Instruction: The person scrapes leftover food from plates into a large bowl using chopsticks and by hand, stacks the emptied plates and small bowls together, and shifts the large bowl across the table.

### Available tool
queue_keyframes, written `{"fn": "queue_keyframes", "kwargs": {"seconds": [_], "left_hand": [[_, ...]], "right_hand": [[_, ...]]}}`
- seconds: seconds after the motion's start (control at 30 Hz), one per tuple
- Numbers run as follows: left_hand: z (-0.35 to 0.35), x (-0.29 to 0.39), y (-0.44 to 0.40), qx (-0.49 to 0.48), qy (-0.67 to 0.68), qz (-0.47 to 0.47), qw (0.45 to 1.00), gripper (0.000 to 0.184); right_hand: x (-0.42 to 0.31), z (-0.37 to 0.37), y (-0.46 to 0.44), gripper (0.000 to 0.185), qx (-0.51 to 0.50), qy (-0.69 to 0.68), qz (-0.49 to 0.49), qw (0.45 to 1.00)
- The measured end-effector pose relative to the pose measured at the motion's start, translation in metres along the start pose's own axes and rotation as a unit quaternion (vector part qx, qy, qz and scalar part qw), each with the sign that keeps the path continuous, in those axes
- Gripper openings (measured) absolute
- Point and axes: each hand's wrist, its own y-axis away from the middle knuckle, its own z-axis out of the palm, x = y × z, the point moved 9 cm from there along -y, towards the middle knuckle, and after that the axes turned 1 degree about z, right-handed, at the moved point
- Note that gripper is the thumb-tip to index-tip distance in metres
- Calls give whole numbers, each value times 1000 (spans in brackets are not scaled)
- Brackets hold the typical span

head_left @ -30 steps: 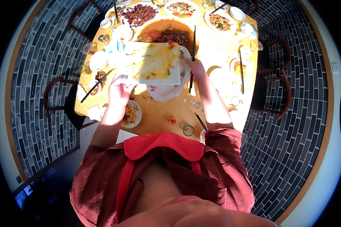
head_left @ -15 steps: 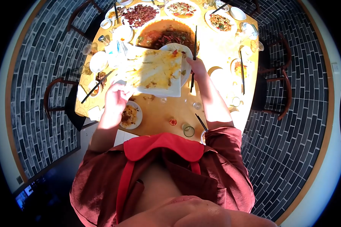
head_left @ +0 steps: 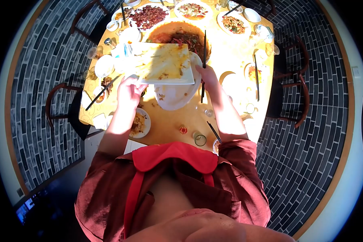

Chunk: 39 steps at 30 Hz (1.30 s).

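Note:
A square white plate [head_left: 165, 64], smeared with yellow-brown sauce, is gripped at its near left edge by my left hand [head_left: 129, 90]. My right hand [head_left: 209, 76] has its fingers closed on the right rim of an oval white plate [head_left: 173, 97], which hangs tilted partly beneath the square one. Dark chopsticks [head_left: 204, 48] run along my right hand; whether the fingers grip them I cannot tell. Just beyond both plates is a large bowl of red, oily food [head_left: 157, 32], partly covered by the square plate.
A plate of leftovers [head_left: 141, 123], a red round item [head_left: 183, 130] and a glass [head_left: 199, 139] stand on the near table. Farther off are a plate of dark red food [head_left: 149, 17], a stir-fry plate [head_left: 233, 24] and a white bowl [head_left: 252, 15]. Chairs [head_left: 58, 103] flank the table.
The square plate has shifted away from me and slightly up. The oval plate, mostly behind it before, now tilts and shows below it, nearer my body.

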Motion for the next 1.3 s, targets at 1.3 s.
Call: {"fn": "queue_keyframes", "kwargs": {"seconds": [1.3], "left_hand": [[-17,117,19,-2,-118,73,990,40]], "right_hand": [[-91,-92,-60,18,296,-73,-174,936]]}}
